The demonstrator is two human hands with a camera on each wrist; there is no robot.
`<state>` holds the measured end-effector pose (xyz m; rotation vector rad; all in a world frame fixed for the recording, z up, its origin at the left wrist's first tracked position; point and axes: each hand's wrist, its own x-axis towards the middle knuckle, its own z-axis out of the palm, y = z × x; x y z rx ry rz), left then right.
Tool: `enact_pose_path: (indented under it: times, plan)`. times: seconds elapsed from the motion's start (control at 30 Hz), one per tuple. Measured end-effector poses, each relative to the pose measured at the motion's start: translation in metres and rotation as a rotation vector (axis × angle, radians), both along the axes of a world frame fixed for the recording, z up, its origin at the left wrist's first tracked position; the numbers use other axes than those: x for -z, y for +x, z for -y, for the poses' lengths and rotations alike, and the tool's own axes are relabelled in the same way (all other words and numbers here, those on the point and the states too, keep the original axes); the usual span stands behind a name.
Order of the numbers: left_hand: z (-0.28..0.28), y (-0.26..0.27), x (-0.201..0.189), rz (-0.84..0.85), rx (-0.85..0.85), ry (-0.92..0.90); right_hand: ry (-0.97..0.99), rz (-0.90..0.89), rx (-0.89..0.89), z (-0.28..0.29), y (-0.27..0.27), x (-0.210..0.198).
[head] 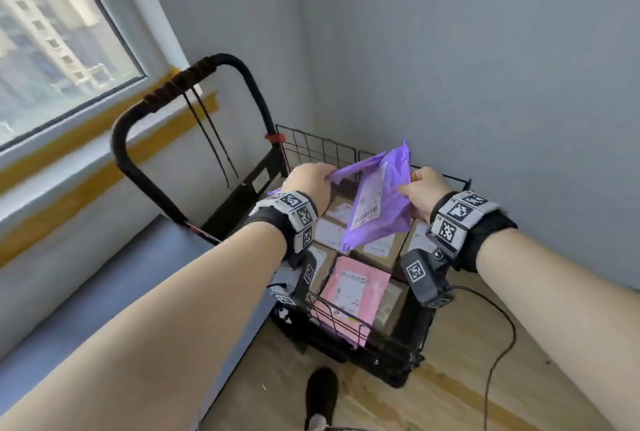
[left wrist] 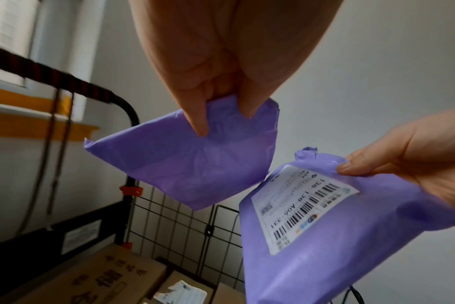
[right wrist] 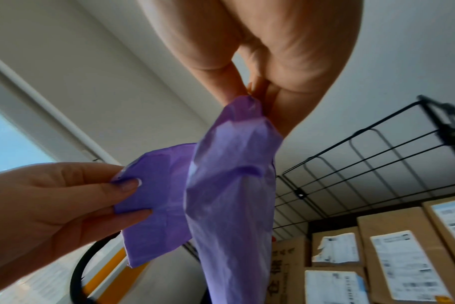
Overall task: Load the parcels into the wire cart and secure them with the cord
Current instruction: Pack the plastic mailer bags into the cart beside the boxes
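My left hand [head: 322,177] pinches a small plain purple mailer [head: 358,164] by its edge. To its right, my right hand [head: 411,189] grips the top corner of a larger purple mailer [head: 377,209] with a white barcode label. Both hang just above the black wire cart [head: 318,144], side by side and nearly touching. The left wrist view shows the small mailer [left wrist: 190,164] and the labelled one [left wrist: 338,236]. The cart holds several cardboard boxes [head: 379,248] and a pink mailer [head: 353,288]. A dark cord [head: 180,84] is wound round the cart's handle, with two strands hanging.
The cart stands in a corner against grey walls, a window to the left. A blue ledge [head: 104,292] runs along its left side. A black cable [head: 500,344] trails over the wooden floor at the right. My shoe [head: 320,396] is just before the cart.
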<state>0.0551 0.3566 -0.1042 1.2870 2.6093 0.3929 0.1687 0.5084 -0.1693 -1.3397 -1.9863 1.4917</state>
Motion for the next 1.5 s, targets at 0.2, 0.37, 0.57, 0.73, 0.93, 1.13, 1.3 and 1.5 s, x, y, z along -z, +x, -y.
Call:
enact_pose_path:
  times: [0.2, 0.37, 0.57, 0.73, 0.93, 1.13, 1.3, 1.5]
  plan:
    - [-0.061, -0.045, 0.048, 0.094, 0.188, -0.153, -0.106, 0.292, 0.097, -0.028, -0.005, 0.043]
    - [-0.093, -0.072, 0.090, 0.186, 0.292, -0.204, -0.141, 0.512, 0.160, -0.027, -0.020, 0.084]
    - [-0.109, -0.084, 0.148, 0.274, 0.397, -0.346, -0.263, 0.709, 0.203, -0.014, -0.019, 0.139]
    - [-0.111, -0.088, 0.193, 0.359, 0.363, -0.313, -0.267, 0.822, 0.187, -0.009, -0.015, 0.184]
    - [-0.115, -0.084, 0.246, 0.442, 0.328, -0.224, -0.336, 1.013, 0.049, -0.009, -0.021, 0.223]
    - [-0.127, -0.090, 0.281, 0.444, 0.344, -0.110, -0.553, 1.101, 0.036, -0.014, -0.011, 0.291]
    - [-0.126, -0.089, 0.319, 0.400, 0.511, -0.127, -0.488, 1.014, 0.145, -0.003, -0.004, 0.336]
    - [-0.119, -0.080, 0.336, 0.406, 0.577, -0.226, -0.022, 1.012, 0.246, 0.005, -0.011, 0.360]
